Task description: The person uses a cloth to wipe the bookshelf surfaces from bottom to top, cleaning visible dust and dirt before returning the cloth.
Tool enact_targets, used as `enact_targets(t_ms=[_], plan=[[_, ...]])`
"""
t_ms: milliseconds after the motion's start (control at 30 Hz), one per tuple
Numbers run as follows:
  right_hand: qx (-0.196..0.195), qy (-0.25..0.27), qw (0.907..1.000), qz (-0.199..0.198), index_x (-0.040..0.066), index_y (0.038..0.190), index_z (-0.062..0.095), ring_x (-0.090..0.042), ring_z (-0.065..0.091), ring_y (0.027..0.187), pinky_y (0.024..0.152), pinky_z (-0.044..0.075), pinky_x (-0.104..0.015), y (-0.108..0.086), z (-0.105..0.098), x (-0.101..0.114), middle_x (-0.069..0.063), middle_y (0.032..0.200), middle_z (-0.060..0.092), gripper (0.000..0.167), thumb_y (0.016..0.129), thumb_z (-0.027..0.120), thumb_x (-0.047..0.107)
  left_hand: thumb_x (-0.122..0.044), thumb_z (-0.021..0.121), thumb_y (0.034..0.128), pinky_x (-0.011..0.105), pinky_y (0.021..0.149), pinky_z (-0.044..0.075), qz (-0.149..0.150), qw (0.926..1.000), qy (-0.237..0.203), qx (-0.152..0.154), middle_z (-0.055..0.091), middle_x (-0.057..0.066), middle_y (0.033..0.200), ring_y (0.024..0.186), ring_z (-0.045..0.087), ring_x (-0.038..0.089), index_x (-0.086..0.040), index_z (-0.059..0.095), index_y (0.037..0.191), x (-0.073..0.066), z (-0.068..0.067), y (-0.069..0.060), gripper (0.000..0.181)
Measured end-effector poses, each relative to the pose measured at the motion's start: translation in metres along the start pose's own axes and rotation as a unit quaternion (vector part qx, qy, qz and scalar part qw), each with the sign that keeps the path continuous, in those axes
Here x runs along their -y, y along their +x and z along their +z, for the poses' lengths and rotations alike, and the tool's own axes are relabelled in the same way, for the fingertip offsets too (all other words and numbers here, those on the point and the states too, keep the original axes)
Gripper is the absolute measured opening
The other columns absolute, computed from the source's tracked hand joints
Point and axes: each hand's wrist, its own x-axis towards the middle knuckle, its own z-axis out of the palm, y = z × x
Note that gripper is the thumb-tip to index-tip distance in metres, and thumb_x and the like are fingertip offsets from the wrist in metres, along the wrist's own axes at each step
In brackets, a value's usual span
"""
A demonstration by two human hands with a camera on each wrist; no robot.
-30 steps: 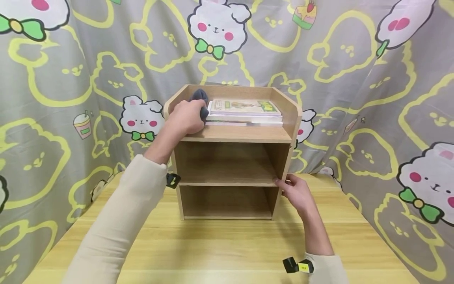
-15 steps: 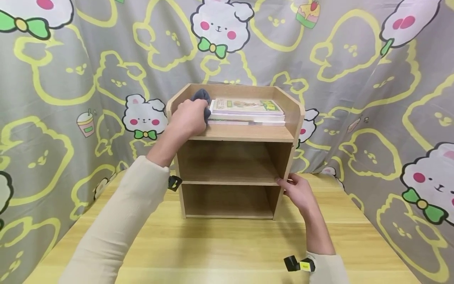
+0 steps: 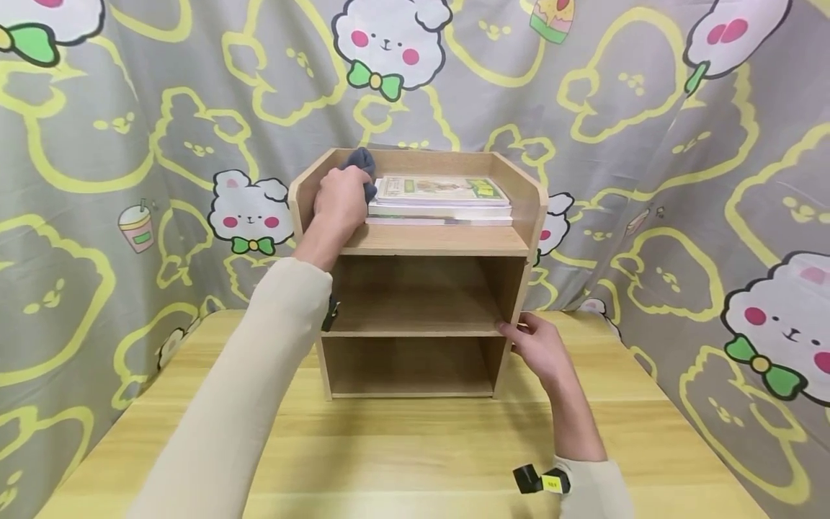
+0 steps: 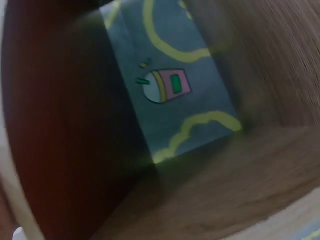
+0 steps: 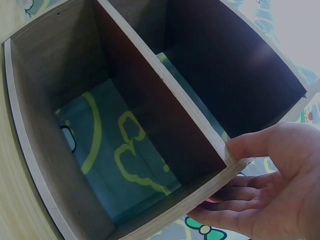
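My left hand holds a dark grey-blue cloth against the top board of a light wooden shelf unit, by its left side panel. Part of the cloth is hidden behind the fingers. Right beside it lies a stack of books. My right hand grips the unit's right side panel, its thumb on the front edge of the middle board and the other fingers outside the panel. The left wrist view looks into a compartment, blurred, with the hand's work out of sight.
The unit stands on a yellowish wooden table. A patterned grey curtain hangs behind and at both sides, and shows through the unit's open back. Raised panels edge the top at back and sides.
My left hand has turned and shifted slightly back along the left panel with the cloth, its forearm now steeper. The right hand keeps its grip. The head view has shifted a little.
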Motion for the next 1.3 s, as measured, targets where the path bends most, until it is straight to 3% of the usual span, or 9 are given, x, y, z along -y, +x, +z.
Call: enact_targets(t_ms=[133, 367, 633, 800, 933, 1167, 1300], plan=[[0.003, -0.003, 1.0000, -0.003, -0.005, 0.130, 0.060, -0.024, 0.063, 0.108, 0.093, 0.054, -0.038, 0.002, 0.001, 0.002, -0.016, 0.117, 0.070, 0.042, 0.099, 0.063, 0.024, -0.001, 0.049, 0.0961, 0.053, 0.090, 0.054, -0.022, 0.9995, -0.020, -0.007, 0.066, 0.024, 0.127, 0.112, 0.063, 0.039, -0.016, 0.074, 0.122, 0.005, 0.003, 0.011, 0.038], [-0.001, -0.002, 1.0000, -0.004, -0.005, 0.129, 0.060, -0.020, 0.064, 0.103, 0.093, 0.055, -0.038, -0.001, 0.002, -0.001, -0.017, 0.116, 0.070, 0.042, 0.099, 0.063, 0.023, 0.000, 0.055, 0.0926, 0.052, 0.102, 0.048, -0.024, 0.9991, -0.034, 0.011, 0.059, 0.026, 0.137, 0.123, 0.054, 0.039, -0.015, 0.068, 0.131, 0.011, 0.007, 0.027, 0.043], [0.000, 0.000, 1.0000, 0.004, -0.005, 0.131, 0.059, -0.025, 0.064, 0.111, 0.093, 0.055, -0.037, -0.006, 0.002, -0.005, -0.021, 0.121, 0.070, 0.042, 0.099, 0.063, 0.022, -0.002, 0.055, 0.0954, 0.052, 0.105, 0.046, -0.041, 0.9971, -0.062, 0.013, 0.056, 0.026, 0.140, 0.124, 0.054, 0.040, -0.013, 0.063, 0.137, 0.011, 0.020, 0.026, 0.044], [-0.001, -0.001, 1.0000, -0.007, -0.005, 0.133, 0.058, -0.025, 0.064, 0.112, 0.096, 0.055, -0.041, 0.000, 0.000, -0.001, -0.023, 0.125, 0.068, 0.044, 0.099, 0.063, 0.024, -0.001, 0.054, 0.0931, 0.050, 0.102, 0.048, -0.039, 0.9983, -0.042, 0.004, 0.060, 0.024, 0.136, 0.121, 0.056, 0.039, -0.013, 0.067, 0.132, 0.006, 0.008, 0.028, 0.043], [0.001, -0.001, 1.0000, -0.005, -0.006, 0.134, 0.057, -0.025, 0.064, 0.114, 0.097, 0.055, -0.041, 0.000, -0.001, -0.001, -0.025, 0.127, 0.067, 0.046, 0.099, 0.063, 0.024, -0.004, 0.054, 0.0930, 0.050, 0.101, 0.049, -0.036, 0.9989, -0.020, 0.020, 0.061, 0.025, 0.135, 0.121, 0.056, 0.040, -0.012, 0.069, 0.130, 0.002, 0.000, 0.025, 0.041], [-0.001, 0.003, 1.0000, -0.003, -0.006, 0.134, 0.057, -0.024, 0.064, 0.112, 0.094, 0.055, -0.038, 0.000, 0.000, -0.002, -0.023, 0.125, 0.068, 0.046, 0.099, 0.063, 0.023, -0.009, 0.049, 0.0933, 0.048, 0.092, 0.051, -0.033, 0.9984, 0.027, 0.038, 0.064, 0.022, 0.121, 0.107, 0.056, 0.037, -0.009, 0.074, 0.095, -0.005, -0.014, 0.018, 0.024], [0.000, 0.004, 1.0000, -0.002, -0.005, 0.134, 0.057, -0.024, 0.063, 0.113, 0.096, 0.055, -0.040, -0.001, 0.000, -0.001, -0.022, 0.126, 0.067, 0.047, 0.099, 0.063, 0.025, -0.008, 0.049, 0.0928, 0.047, 0.087, 0.051, -0.027, 0.9980, 0.032, 0.047, 0.064, 0.021, 0.115, 0.102, 0.055, 0.035, -0.009, 0.073, 0.094, -0.006, -0.018, 0.012, 0.024]])
